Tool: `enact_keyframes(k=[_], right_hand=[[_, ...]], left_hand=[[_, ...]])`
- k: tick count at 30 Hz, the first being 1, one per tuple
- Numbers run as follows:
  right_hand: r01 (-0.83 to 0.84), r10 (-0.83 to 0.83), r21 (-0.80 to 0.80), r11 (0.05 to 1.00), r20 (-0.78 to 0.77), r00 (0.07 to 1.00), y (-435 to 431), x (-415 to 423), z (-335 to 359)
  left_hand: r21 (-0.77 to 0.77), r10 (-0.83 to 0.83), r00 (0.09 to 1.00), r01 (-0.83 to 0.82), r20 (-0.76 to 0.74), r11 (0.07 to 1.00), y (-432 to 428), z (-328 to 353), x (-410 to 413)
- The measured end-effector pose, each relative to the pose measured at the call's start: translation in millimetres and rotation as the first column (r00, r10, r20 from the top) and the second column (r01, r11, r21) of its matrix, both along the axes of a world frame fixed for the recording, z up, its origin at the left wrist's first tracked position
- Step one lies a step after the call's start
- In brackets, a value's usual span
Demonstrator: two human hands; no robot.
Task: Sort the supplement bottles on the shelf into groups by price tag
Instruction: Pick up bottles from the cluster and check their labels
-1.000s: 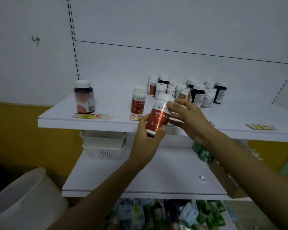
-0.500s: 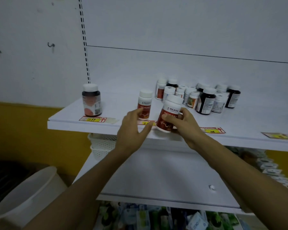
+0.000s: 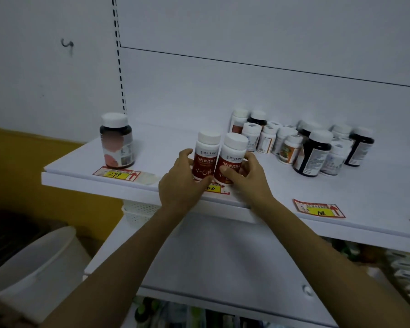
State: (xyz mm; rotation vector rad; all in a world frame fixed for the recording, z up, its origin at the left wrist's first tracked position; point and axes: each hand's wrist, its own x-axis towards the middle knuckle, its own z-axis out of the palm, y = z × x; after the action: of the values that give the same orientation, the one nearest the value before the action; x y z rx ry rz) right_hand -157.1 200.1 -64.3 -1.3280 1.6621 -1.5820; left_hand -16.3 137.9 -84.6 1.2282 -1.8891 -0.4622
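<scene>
Fingers of left hand (image 3: 180,185) and right hand (image 3: 251,178) clasp red-labelled bottles (image 3: 205,162) between tag 299 (image 3: 116,174) and tag 108 (image 3: 320,209).

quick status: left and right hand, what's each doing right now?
Left hand: fingers curled round the left red-label bottle.
Right hand: gripping the right red-label bottle, thumb across its front.

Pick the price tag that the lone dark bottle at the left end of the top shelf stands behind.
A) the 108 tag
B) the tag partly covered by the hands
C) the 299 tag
C: the dark bottle stands upright just behind the 299 tag, while the 108 tag lies far off to the right.
</scene>
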Motion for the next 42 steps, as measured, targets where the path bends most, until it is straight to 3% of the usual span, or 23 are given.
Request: enact_keyframes(k=[4, 12, 27, 30, 33, 36, 39, 42], right_hand=[[-0.005, 0.011, 0.047, 0.999, -0.132, 0.991, -4, -4, -7], [0.013, -0.005, 0.046, 0.999, -0.176, 0.984, -7, -2, -9], [0.053, -0.037, 0.103, 0.993, -0.147, 0.988, -1, 6, 1], [0.04, -0.029, 0.145, 0.989, -0.075, 0.997, 8, 4, 9], [0.089, -0.076, 0.149, 0.985, -0.092, 0.993, 24, 0, 14], [0.113, -0.092, 0.152, 0.982, -0.135, 0.986, 47, -6, 14], [0.144, -0.125, 0.127, 0.981, -0.147, 0.981, 66, -21, 17], [0.193, -0.177, 0.085, 0.978, -0.163, 0.971, 80, -45, 25]], left_hand=[[-0.066, 0.026, 0.999, -0.027, -0.021, 0.997, 0, -4, -1], [-0.151, 0.036, 0.999, -0.041, -0.036, 0.988, 2, -8, -1], [-0.102, -0.024, 0.999, 0.027, 0.028, 0.994, 8, -5, 4], [-0.07, -0.051, 0.998, 0.054, 0.042, 0.996, 8, -3, 8], [-0.068, -0.077, 0.996, 0.073, -0.047, 0.995, 15, 0, 13], [-0.214, -0.093, 0.992, 0.074, -0.08, 0.974, 35, 2, 11], [-0.364, -0.233, 0.972, 0.211, -0.016, 0.907, 61, 6, -7], [-0.38, -0.342, 0.939, 0.333, 0.044, 0.863, 82, 14, -37]])
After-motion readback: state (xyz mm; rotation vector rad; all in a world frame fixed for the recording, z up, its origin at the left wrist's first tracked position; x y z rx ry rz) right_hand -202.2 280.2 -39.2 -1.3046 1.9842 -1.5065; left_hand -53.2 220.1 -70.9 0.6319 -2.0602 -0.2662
